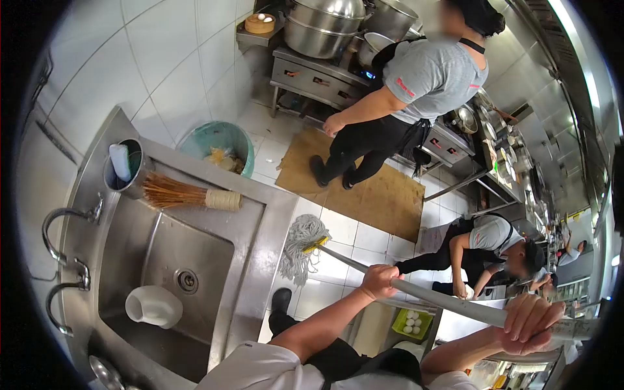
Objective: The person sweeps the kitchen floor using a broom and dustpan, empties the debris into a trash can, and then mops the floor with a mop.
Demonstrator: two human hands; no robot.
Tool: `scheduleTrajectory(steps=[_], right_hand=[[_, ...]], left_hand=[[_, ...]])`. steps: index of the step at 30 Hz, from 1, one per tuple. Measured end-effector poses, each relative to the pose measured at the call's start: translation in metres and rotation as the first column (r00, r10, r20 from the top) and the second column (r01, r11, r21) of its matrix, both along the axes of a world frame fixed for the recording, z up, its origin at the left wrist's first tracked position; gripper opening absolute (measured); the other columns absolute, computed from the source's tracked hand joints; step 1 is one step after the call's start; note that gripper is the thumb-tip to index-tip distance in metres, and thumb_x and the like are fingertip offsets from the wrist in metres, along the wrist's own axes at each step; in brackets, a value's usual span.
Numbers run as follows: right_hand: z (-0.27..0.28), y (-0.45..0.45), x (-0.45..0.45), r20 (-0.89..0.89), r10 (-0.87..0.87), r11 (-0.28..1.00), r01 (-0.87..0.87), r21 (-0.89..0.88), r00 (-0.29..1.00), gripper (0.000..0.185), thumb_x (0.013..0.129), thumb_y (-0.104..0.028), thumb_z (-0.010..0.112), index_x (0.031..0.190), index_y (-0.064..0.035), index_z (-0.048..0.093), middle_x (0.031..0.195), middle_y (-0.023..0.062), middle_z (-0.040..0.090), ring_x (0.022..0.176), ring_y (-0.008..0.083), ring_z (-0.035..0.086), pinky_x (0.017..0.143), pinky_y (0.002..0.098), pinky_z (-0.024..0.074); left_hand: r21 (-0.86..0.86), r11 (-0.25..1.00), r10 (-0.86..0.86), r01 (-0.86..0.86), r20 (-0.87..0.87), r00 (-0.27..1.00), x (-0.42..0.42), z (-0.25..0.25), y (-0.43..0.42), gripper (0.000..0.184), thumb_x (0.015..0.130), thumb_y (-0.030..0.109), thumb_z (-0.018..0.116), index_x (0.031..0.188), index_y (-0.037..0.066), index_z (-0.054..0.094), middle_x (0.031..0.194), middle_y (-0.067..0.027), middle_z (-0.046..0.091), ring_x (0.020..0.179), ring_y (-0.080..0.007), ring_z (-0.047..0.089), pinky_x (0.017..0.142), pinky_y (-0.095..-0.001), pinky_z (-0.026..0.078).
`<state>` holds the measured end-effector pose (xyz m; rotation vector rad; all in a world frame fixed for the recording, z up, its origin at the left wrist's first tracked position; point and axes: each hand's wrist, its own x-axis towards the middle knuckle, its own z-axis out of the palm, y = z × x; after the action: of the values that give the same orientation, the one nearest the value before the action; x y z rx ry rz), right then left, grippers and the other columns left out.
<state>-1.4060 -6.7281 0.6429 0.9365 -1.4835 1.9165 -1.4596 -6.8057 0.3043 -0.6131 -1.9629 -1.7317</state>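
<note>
A mop with a long grey pole (448,300) slants across my front. Its grey string head (300,250) rests on the white tiled floor beside the sink counter, joined to the pole by a yellow clamp (316,244). My left hand (380,283) is wrapped round the lower part of the pole. Higher up, near the pole's upper end at the right, my right hand (530,325) grips it too. My dark shoe (281,301) stands a little below the mop head.
Left is a steel sink (166,231) holding a white jug (154,307), with a straw brush (192,194) on its counter. A green bin (221,144) stands behind. One person (435,78) stands on brown cardboard (383,205); another person (491,240) bends at the right, near an egg basket (412,323).
</note>
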Motion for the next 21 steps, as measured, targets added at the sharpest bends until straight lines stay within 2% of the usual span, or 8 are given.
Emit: scheduleTrajectory(steps=[5,9,11,14,21], right_hand=[[0.005,-0.023,-0.028,0.02,0.016,1.0,-0.016,0.007,1.0,0.036,0.086,-0.024,0.071,0.078,-0.0123,0.038,0.047,-0.0029,0.051,0.033,0.0031,0.048,0.029,0.0162,0.0395],[0.003,-0.03,-0.035,-0.023,-0.048,0.998,0.049,0.028,0.999,0.032,0.087,-0.02,0.069,0.081,-0.0109,0.039,0.048,-0.0031,0.049,0.033,0.0018,0.046,0.029,0.0154,0.0392],[0.002,-0.028,-0.036,-0.052,-0.073,0.997,0.074,0.016,0.996,0.027,0.088,-0.015,0.067,0.085,-0.0086,0.041,0.047,-0.0028,0.047,0.033,0.0004,0.044,0.029,0.014,0.0383],[0.0,-0.028,-0.039,-0.061,-0.168,0.985,0.169,0.018,0.984,0.025,0.089,-0.015,0.066,0.086,-0.0081,0.042,0.048,-0.0033,0.047,0.033,-0.0001,0.044,0.03,0.0138,0.0385],[0.003,-0.018,-0.038,-0.039,-0.101,0.994,0.102,0.034,0.994,0.02,0.091,-0.013,0.062,0.085,-0.0084,0.043,0.048,-0.0025,0.047,0.034,-0.0001,0.044,0.031,0.0136,0.0386]], left_hand=[[0.043,0.999,-0.01,0.01,0.008,1.0,-0.02,-0.001,-0.01,0.033,0.078,0.019,0.069,0.06,0.01,0.043,0.054,-0.0065,0.045,0.048,-0.0279,0.052,0.045,-0.0393,0.043],[0.061,0.998,-0.032,0.032,0.002,0.999,-0.027,-0.003,-0.017,0.033,0.078,0.018,0.069,0.06,0.01,0.043,0.054,-0.0063,0.045,0.048,-0.028,0.053,0.044,-0.0396,0.044],[0.015,0.997,-0.08,0.08,0.021,0.997,-0.029,-0.001,-0.018,0.032,0.078,0.018,0.069,0.06,0.01,0.043,0.055,-0.006,0.046,0.049,-0.0277,0.054,0.044,-0.0395,0.044],[-0.009,0.993,-0.114,0.114,0.013,0.993,-0.032,0.0,-0.016,0.032,0.077,0.018,0.069,0.06,0.01,0.043,0.054,-0.0057,0.047,0.048,-0.0275,0.054,0.044,-0.0394,0.044],[0.022,0.992,-0.125,0.124,0.024,0.992,-0.033,0.001,-0.013,0.031,0.077,0.017,0.068,0.06,0.01,0.043,0.052,-0.0057,0.046,0.048,-0.0267,0.055,0.044,-0.0376,0.045]])
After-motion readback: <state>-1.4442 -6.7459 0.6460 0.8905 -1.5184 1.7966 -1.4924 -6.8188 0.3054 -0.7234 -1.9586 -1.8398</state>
